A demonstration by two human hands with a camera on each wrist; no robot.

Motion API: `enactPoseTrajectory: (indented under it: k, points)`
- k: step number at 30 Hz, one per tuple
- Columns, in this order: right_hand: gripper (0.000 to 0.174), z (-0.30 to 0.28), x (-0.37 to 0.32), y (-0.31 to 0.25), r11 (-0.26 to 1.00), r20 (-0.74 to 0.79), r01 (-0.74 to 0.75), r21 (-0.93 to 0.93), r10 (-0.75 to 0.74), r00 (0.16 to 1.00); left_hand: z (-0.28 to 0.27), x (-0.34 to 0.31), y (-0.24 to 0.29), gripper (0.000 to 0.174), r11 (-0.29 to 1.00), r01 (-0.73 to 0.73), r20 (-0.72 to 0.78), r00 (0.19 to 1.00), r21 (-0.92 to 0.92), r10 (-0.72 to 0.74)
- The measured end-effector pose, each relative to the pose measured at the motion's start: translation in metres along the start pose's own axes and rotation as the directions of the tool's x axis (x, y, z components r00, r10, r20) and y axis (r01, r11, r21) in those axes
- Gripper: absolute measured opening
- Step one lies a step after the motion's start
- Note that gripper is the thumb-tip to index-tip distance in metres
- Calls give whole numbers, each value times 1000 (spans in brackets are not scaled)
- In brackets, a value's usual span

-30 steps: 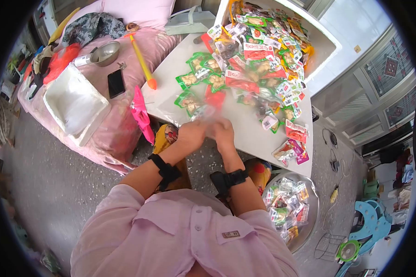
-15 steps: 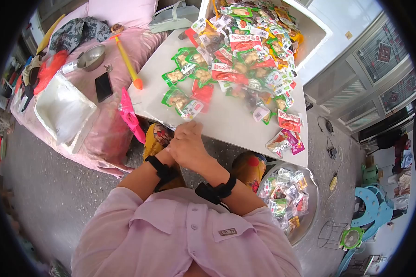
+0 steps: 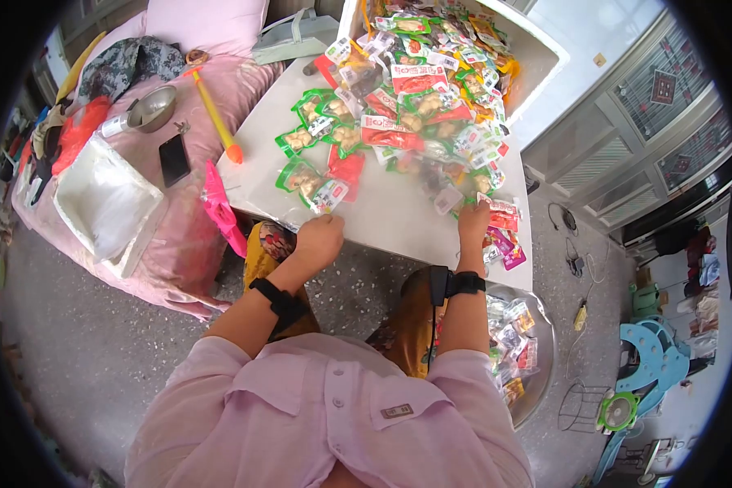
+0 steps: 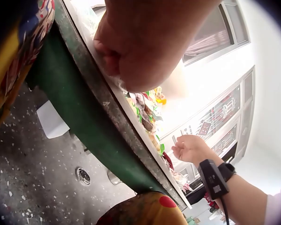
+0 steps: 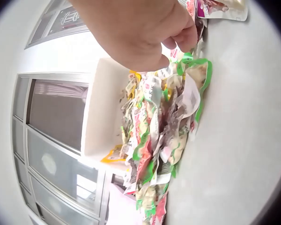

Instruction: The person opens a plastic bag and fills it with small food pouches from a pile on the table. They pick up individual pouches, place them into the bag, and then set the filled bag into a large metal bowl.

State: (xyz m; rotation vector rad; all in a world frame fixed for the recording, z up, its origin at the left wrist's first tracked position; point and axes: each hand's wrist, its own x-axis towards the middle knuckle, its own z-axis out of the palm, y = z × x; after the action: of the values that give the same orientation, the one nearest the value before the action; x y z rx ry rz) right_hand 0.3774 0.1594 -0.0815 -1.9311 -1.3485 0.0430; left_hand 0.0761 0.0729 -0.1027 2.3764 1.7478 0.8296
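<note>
My left hand (image 3: 321,237) is at the table's near edge with its fingers curled in, just below a green-edged packet (image 3: 301,177) with a white label. In the left wrist view the same hand (image 4: 131,51) shows folded fingers, and nothing can be seen in them. My right hand (image 3: 473,224) reaches over the table's right part, among the sealed food packets there. The right wrist view shows its fingers bent loosely, thumb apart, right at a green-edged packet (image 5: 199,77). A red packet (image 3: 503,215) and a purple one (image 3: 513,250) lie beside this hand.
A heap of mixed packets (image 3: 423,122) spills from a white foam box (image 3: 537,73) at the back. A metal basin (image 3: 545,350) of packets stands low on the right. On the pink bed lie another foam box (image 3: 106,203), a phone (image 3: 173,159) and a yellow stick (image 3: 211,114).
Both hands were together at the table edge, moving leftward. Since then my right hand has swung away to the right-hand packets, while the left has stayed near the edge.
</note>
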Motion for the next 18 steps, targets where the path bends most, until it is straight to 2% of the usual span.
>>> enactPoseTrajectory:
  k: [1,4,7,10,13,16,18]
  points:
    - [26,4,2,6,998,28,-12,-56,14,1000,0,0,0,8,1000,0,-3,1000,-1,0]
    - [29,36,12,30,988,-40,99,-122,-104,994,3,0,-1,8,1000,-5,-11,1000,3,5]
    - [30,21,9,8,982,191,-134,-136,159,969,3,-1,-3,7,1000,-5,-9,1000,12,5]
    - [24,23,4,17,998,145,-66,-2,66,987,0,0,0,7,1000,-3,-1,1000,5,3]
    - [20,1,-8,9,992,-29,-13,123,17,999,-4,-2,1,7,1000,-18,-18,1000,-10,18]
    - [18,-20,-12,1,998,-112,-8,68,16,994,-3,-2,2,7,1000,-10,0,1000,-10,10]
    - [18,-34,-13,-7,994,-186,56,91,-38,982,-3,-1,2,7,1000,-1,11,1000,-10,2]
